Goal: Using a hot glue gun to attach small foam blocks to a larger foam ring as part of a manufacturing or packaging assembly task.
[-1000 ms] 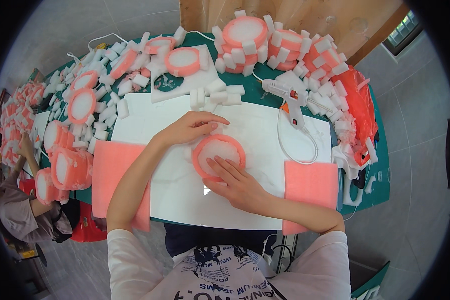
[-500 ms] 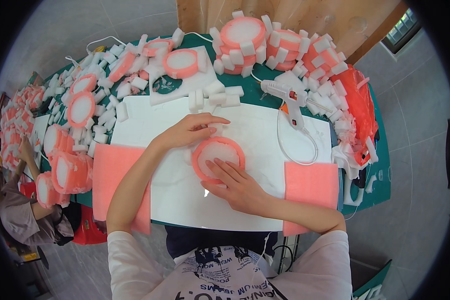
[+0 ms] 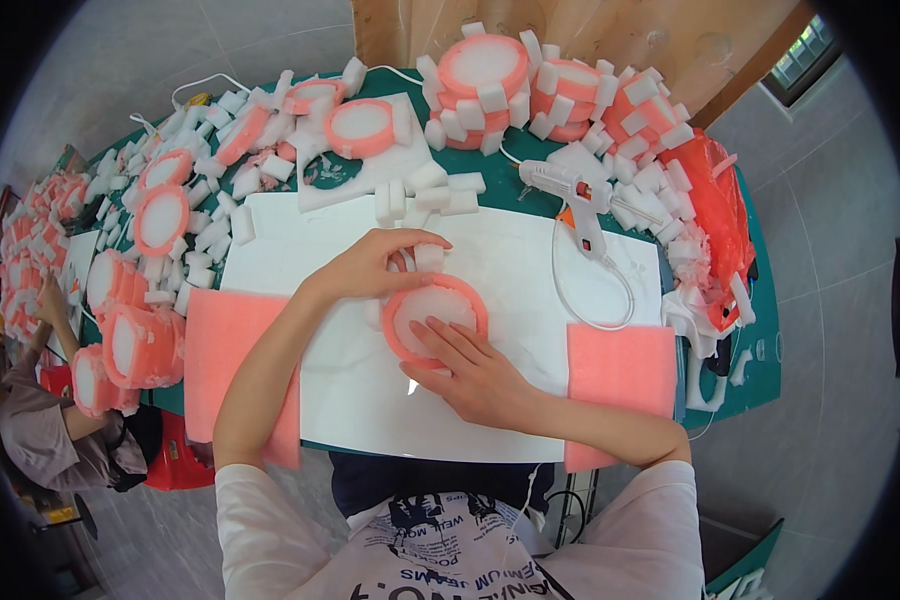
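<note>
A round foam piece [image 3: 410, 312] with a pink rim and white centre lies on the white board in front of me. My right hand [image 3: 470, 372] rests on it, fingers stretched flat over the centre and thumb by the near rim. At the far rim, my left hand [image 3: 380, 265] grips a small white foam block [image 3: 429, 258] between fingers and thumb. The block stands against or right beside the rim; exact contact I cannot tell. Another white block [image 3: 374, 315] shows at the disc's left edge, partly under my left hand.
Loose white foam blocks [image 3: 460, 200] lie beyond the disc. A white glue gun [image 3: 575, 195] with its cable sits at the right. Pink foam sheets [image 3: 240, 370] flank the board [image 3: 370, 420]. Finished-looking pink rings [image 3: 485, 65] are stacked at the back. A co-worker [image 3: 45, 400] sits at far left.
My left fingers have shifted slightly, so the white block in them shows more plainly. The disc and my right hand have hardly moved.
</note>
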A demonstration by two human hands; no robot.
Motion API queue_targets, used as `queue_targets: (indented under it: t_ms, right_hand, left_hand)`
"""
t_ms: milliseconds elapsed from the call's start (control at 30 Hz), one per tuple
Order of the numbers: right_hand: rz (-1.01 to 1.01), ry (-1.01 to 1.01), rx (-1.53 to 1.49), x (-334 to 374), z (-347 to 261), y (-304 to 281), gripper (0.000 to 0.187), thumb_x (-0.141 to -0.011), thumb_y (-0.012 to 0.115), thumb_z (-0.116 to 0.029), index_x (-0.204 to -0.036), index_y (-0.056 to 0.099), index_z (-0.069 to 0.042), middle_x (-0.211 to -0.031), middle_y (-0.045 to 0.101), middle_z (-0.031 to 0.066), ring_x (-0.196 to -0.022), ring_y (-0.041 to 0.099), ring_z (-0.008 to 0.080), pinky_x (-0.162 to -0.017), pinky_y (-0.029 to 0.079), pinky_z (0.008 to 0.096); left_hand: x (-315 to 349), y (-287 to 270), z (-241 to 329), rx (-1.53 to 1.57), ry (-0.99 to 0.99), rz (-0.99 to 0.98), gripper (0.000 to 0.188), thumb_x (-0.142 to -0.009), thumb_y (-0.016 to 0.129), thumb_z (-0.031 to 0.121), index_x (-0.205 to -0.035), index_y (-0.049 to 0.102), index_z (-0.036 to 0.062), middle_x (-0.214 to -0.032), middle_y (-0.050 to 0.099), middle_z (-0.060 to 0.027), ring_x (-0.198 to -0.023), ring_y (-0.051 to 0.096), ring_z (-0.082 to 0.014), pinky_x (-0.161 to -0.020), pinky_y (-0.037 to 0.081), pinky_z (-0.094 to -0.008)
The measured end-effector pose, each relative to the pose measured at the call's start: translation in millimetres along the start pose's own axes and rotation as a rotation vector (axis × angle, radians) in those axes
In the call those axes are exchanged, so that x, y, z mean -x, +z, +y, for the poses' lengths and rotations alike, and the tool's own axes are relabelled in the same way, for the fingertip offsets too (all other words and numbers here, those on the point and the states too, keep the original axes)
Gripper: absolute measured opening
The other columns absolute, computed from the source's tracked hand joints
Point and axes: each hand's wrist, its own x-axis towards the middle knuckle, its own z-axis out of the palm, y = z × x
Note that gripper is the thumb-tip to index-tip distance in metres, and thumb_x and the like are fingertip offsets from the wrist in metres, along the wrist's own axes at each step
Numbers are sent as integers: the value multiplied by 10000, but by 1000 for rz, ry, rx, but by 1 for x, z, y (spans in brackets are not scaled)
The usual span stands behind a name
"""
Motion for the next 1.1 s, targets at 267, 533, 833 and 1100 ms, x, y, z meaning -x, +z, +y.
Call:
queue_targets:
  t_ms: [267,533,833,1100]
  right_hand:
    - [14,-19,-30,-1,0,0,403,-742,535,-96,-1144,510,-121,-1256,422,218,-1179,424,346,-968,353,418]
    - [0,-10,-15,2,1,3,468,-745,526,-99,-1209,475,-138,-1297,385,224,-1189,409,353,-985,332,429]
    - [-36,-122,61,-2,7,-1,437,-710,606,-133,-1134,536,-216,-1319,385,196,-1190,408,359,-952,356,441]
    - [-94,-98,4,-3,5,-1,449,-702,582,-116,-1139,503,-179,-1352,328,215,-1215,368,392,-965,356,465]
  left_hand:
    - [0,1,-6,-27,88,32,429,-685,666,59,-1106,589,86,-980,635,-20,-601,488,-82,-585,446,-202]
    - [0,0,-4,-17,21,20,418,-670,669,98,-1082,598,102,-1004,626,-12,-663,505,-103,-624,461,-216]
    - [-2,1,-4,-18,28,23,400,-674,678,106,-1066,601,113,-952,625,-26,-670,505,-116,-624,462,-228]
    - [-4,-1,-10,-13,17,18,404,-665,680,101,-1063,605,113,-926,623,-7,-629,470,-94,-570,427,-214]
